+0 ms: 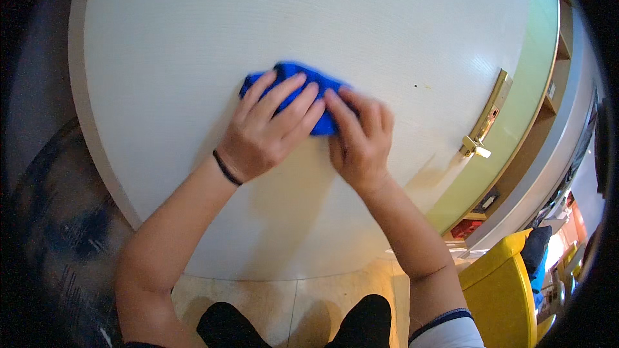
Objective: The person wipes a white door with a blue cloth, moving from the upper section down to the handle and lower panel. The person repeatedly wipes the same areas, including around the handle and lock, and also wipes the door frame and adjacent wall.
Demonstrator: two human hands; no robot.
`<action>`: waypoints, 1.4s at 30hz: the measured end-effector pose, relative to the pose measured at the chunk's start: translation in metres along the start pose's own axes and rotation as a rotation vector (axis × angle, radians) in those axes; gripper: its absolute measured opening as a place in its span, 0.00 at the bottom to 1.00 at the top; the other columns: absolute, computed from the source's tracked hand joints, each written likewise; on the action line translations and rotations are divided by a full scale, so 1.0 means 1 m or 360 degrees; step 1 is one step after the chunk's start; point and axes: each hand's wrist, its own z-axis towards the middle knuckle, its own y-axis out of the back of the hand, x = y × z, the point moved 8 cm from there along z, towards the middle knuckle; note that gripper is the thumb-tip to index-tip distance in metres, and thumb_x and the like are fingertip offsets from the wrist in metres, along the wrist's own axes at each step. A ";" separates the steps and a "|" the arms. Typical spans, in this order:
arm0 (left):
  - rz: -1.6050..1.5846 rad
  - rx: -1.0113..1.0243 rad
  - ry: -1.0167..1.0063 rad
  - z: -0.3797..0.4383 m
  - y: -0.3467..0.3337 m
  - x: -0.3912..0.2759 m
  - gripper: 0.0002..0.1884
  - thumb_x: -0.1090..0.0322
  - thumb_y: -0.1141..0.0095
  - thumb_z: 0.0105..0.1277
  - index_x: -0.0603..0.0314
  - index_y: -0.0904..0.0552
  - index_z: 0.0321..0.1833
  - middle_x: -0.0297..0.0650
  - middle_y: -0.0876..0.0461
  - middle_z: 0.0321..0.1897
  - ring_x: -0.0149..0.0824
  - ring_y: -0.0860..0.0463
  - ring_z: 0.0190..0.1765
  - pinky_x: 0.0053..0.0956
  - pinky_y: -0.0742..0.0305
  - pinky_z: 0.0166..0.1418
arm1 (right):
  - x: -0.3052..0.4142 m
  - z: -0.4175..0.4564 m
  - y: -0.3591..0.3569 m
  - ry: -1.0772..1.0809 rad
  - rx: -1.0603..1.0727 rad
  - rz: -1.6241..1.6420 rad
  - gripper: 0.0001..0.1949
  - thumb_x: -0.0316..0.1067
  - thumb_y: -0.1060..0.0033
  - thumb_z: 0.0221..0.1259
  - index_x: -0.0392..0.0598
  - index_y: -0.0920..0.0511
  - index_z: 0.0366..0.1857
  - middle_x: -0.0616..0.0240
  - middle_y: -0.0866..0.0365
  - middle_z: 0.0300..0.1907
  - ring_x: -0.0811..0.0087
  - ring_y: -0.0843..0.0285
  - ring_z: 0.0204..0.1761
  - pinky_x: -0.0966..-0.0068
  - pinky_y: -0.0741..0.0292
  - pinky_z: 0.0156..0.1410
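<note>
A bunched blue cloth (309, 75) lies against the white face of a door (193, 48). My left hand (271, 125), with a black band at the wrist, presses flat over the cloth, fingers spread across it. At the cloth's right end, my right hand (362, 130) grips its edge between bent fingers and thumb. Both hands are slightly blurred. Part of the cloth is hidden beneath the fingers. To the right, apart from my hands, a brass lever handle with a lock plate (488, 116) is fixed to the door.
Shelving (537, 128) with a few items stands beyond the door's right edge. A yellow chair (503, 285) is at the lower right, with dark and blue fabric behind it. Tiled floor (271, 295) lies below, under my legs. A dark surface (67, 232) fills the left.
</note>
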 end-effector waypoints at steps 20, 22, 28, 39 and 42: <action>0.0213 -0.0293 -0.0148 0.073 0.044 0.092 0.20 0.74 0.44 0.69 0.54 0.14 0.63 0.41 0.16 0.65 0.46 0.18 0.68 0.48 0.24 0.73 | -0.010 0.124 0.000 0.0245 -0.0359 0.0020 0.24 0.23 0.36 0.53 0.55 0.16 0.56 0.63 0.17 0.53 0.54 0.21 0.51 0.58 0.23 0.55; 0.0147 -0.0291 -0.0091 0.082 0.042 0.100 0.20 0.75 0.44 0.69 0.56 0.15 0.63 0.44 0.16 0.64 0.48 0.19 0.69 0.48 0.25 0.74 | -0.011 0.141 -0.001 0.0199 -0.0221 0.0000 0.21 0.26 0.38 0.63 0.47 0.19 0.62 0.54 0.18 0.58 0.52 0.21 0.58 0.57 0.25 0.63; 0.0212 -0.0141 0.0045 0.003 0.038 0.080 0.19 0.71 0.43 0.69 0.55 0.14 0.62 0.41 0.16 0.65 0.46 0.19 0.70 0.50 0.25 0.74 | 0.032 0.084 -0.032 0.0233 -0.0124 0.0109 0.23 0.27 0.35 0.55 0.50 0.16 0.58 0.63 0.18 0.51 0.58 0.22 0.48 0.61 0.23 0.51; 0.0203 -0.0185 0.0133 -0.031 0.090 0.108 0.23 0.79 0.45 0.67 0.58 0.16 0.65 0.43 0.15 0.65 0.48 0.18 0.69 0.45 0.24 0.74 | 0.084 0.114 -0.045 0.0418 0.0068 0.0125 0.20 0.31 0.39 0.64 0.53 0.17 0.61 0.64 0.18 0.55 0.60 0.20 0.54 0.60 0.21 0.54; 0.0271 -0.0287 0.0205 0.012 0.102 0.157 0.24 0.82 0.47 0.66 0.58 0.17 0.65 0.46 0.16 0.63 0.53 0.19 0.68 0.46 0.25 0.74 | 0.081 0.175 -0.049 0.0432 -0.0234 -0.0027 0.17 0.28 0.40 0.63 0.51 0.17 0.56 0.60 0.19 0.53 0.56 0.21 0.54 0.57 0.24 0.56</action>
